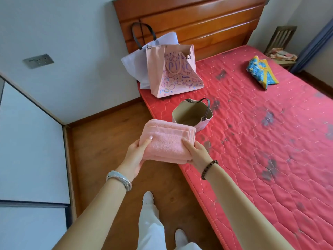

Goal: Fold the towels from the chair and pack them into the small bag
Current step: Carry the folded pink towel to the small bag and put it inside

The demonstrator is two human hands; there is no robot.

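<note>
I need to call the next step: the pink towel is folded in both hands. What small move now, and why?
Probably carry the pink towel forward and lower it into the small bag. The towel is already folded, the left hand and right hand grip its sides, and the bag stands open on the mattress just beyond it.

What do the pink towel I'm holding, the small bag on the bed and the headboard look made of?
Pink towel: matte cotton-like terry, fuzzy looped pile. Small bag: probably smooth leather or imitation, since its beige walls stand stiffly open; which one is unclear. Headboard: varnished reddish wood, glossy highlights along its panels.
</note>
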